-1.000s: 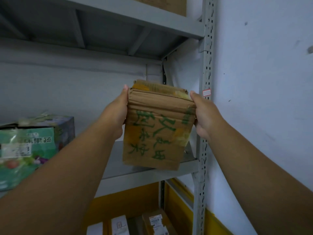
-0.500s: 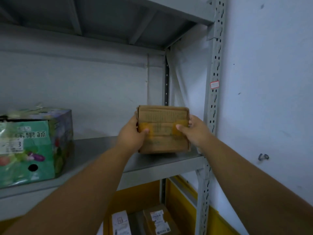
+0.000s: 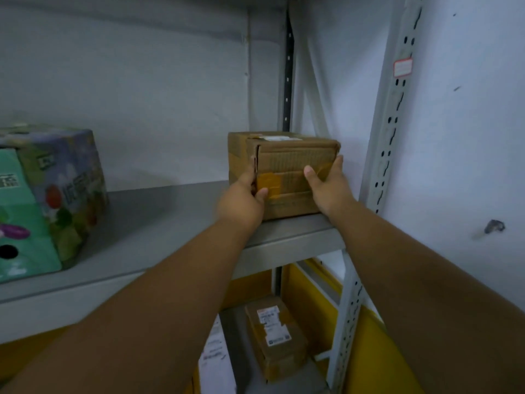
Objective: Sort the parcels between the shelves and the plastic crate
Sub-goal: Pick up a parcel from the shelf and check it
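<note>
From the head view, we are looking at a brown cardboard parcel [image 3: 284,172] that is sitting flat on the grey metal shelf [image 3: 159,223], tucked toward the corner at about one o'clock from the middle of the frame, just beside the perforated upright [image 3: 389,132]. Our left hand [image 3: 241,203] is gripping the parcel's near left corner, fingers wrapping the side and the thumb lying on the front face by the yellowish tape. Our right hand [image 3: 329,186] is touching the front right edge with its fingers fairly straight and the thumb resting on the face; it is pressing more than clasping.

We are judging this parcel as good as placed: its base is resting on the shelf, and only letting go remains, perhaps after a small nudge further in.

At nine o'clock a green printed fruit carton [image 3: 42,200] is standing on the same shelf, well apart from the parcel. Down at six o'clock, on the lower level, a labelled brown parcel [image 3: 275,336] is lying beside a white package [image 3: 216,356].

We are not seeing the plastic crate anywhere, so we cannot tell how many parcels are waiting in it or how much of the sorting is left overall.
</note>
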Tool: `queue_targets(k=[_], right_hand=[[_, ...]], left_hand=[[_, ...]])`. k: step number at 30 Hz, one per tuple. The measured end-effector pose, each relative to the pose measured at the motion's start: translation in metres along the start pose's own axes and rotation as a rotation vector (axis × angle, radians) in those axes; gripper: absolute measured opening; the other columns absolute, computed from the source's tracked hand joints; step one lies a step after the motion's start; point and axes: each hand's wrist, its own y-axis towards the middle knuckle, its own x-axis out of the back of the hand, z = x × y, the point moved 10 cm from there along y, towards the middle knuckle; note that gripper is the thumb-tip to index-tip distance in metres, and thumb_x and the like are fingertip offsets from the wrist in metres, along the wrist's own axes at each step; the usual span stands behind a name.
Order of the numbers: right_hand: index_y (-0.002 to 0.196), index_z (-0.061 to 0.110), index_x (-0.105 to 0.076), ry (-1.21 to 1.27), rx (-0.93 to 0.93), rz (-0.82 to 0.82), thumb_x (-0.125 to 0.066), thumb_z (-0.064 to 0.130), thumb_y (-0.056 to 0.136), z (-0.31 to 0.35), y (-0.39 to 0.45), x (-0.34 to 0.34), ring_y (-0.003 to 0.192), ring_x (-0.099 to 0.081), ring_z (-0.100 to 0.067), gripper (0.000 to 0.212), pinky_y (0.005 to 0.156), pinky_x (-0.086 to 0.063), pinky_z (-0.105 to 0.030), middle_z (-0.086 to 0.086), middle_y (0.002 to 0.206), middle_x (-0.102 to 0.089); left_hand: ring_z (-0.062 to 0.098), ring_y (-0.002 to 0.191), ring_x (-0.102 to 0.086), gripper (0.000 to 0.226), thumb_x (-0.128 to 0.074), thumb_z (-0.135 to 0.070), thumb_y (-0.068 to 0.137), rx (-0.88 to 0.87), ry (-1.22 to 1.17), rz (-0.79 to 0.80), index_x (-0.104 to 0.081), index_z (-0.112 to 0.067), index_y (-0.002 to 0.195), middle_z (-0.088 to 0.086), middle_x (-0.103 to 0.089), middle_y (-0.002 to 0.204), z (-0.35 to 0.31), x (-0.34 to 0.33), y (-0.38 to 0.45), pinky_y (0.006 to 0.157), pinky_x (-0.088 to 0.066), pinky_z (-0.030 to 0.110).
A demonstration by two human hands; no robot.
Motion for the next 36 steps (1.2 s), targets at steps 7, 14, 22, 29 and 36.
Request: queue_targets(k=[7,14,22,29,36], right_hand=[[0.159,0.023,0.017,-0.069,-0.01,-0.009,-0.043,0.052,0.103,-0.017,0.013,-0.007,0.149,-0.029,-0.035,0.088,0.12,-0.024,-0.048,-0.01,0.166,-0.022],[0.161,0.013,-0.012,-0.274,0.107,-0.126,-0.049,0.05,0.101,-0.005,-0.044,-0.016,0.146,-0.033,-0.035,0.081,0.119,-0.032,-0.05,-0.015,0.161,-0.03],[0.123,0.018,-0.054,0.035,0.325,-0.288,-0.057,0.029,0.094,0.009,-0.203,-0.055,0.116,-0.053,-0.011,0.031,0.1,-0.043,-0.024,-0.001,0.122,-0.056],[0.104,0.025,-0.058,-0.024,0.19,-0.26,-0.057,0.027,0.094,-0.036,-0.281,-0.115,0.099,-0.059,-0.009,0.011,0.085,-0.048,-0.022,0.007,0.103,-0.061],[0.098,0.02,-0.059,-0.173,-0.058,-0.095,-0.064,0.02,0.094,-0.126,-0.296,-0.145,0.095,-0.061,-0.015,0.006,0.082,-0.053,-0.036,-0.001,0.102,-0.063]], left_hand=[[0.017,0.129,-0.056,0.061,-0.058,-0.024,0.101,0.003,-0.039,0.034,-0.032,-0.035,0.155,-0.003,-0.059,0.142,0.001,-0.005,0.002,0.101,-0.04,0.025],[0.023,0.129,-0.056,0.061,-0.058,-0.026,0.099,0.076,-0.022,-0.005,-0.034,-0.02,0.154,0.004,-0.054,0.146,-0.001,0.014,-0.024,0.109,-0.043,0.033],[-0.001,0.102,-0.062,0.03,-0.055,-0.017,0.101,-0.055,-0.356,-0.062,-0.058,-0.027,0.129,-0.014,-0.065,0.111,0.011,0.043,-0.173,0.088,-0.05,0.015],[-0.004,0.094,-0.061,0.025,-0.056,-0.01,0.1,0.006,-0.328,0.077,-0.056,-0.031,0.113,-0.011,-0.065,0.103,0.101,0.058,-0.238,0.077,-0.046,0.006],[-0.005,0.084,-0.057,0.018,-0.055,-0.018,0.101,0.259,-0.265,0.346,-0.057,-0.026,0.116,-0.018,-0.061,0.096,0.177,-0.001,-0.271,0.071,-0.049,0.016]])
